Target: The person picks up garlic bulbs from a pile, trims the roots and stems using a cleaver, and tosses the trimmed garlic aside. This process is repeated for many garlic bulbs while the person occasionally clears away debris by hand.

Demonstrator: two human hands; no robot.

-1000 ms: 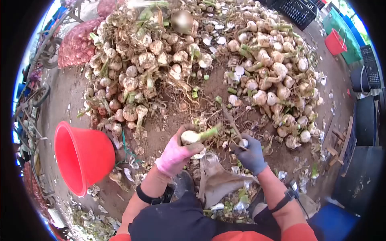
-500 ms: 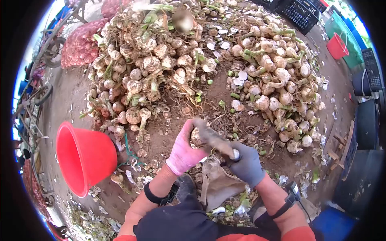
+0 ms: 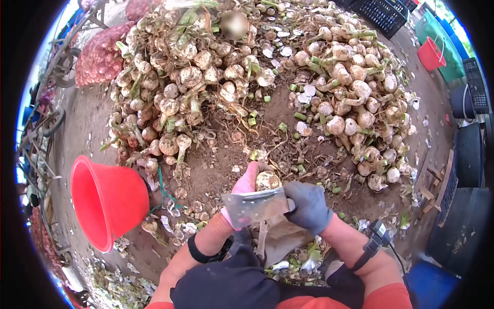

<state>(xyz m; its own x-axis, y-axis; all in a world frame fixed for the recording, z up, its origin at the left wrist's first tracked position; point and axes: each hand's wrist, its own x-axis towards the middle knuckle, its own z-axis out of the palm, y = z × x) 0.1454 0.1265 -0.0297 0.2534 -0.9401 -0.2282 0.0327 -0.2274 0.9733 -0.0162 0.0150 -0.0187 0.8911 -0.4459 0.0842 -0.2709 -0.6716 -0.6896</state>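
Observation:
My left hand (image 3: pixel 246 181), in a pink glove, is closed round a garlic bulb (image 3: pixel 268 181) whose pale, dirt-streaked side faces up. A broad-bladed knife (image 3: pixel 257 207) lies across in front of it, flat side toward me, its upper edge just below the bulb and hiding part of the pink glove. The knife's handle is wrapped in the fingers of my right hand (image 3: pixel 310 206), which wears a grey glove. Below both hands, a beige cloth (image 3: pixel 283 239) spreads between my legs.
A heap of garlic with stalks (image 3: pixel 180 87) rises ahead left, and another garlic pile (image 3: pixel 360 98) lies ahead right. A red bucket (image 3: pixel 123 193) tips toward me at left. Red mesh sacks (image 3: pixel 103 55), a black crate (image 3: pixel 382 15) and a small red pail (image 3: pixel 431 54) stand farther off.
The knife has swung from pointing up and away over the bulb to lying crosswise, broad face showing, below it. The bulb has shifted slightly right and is more exposed.

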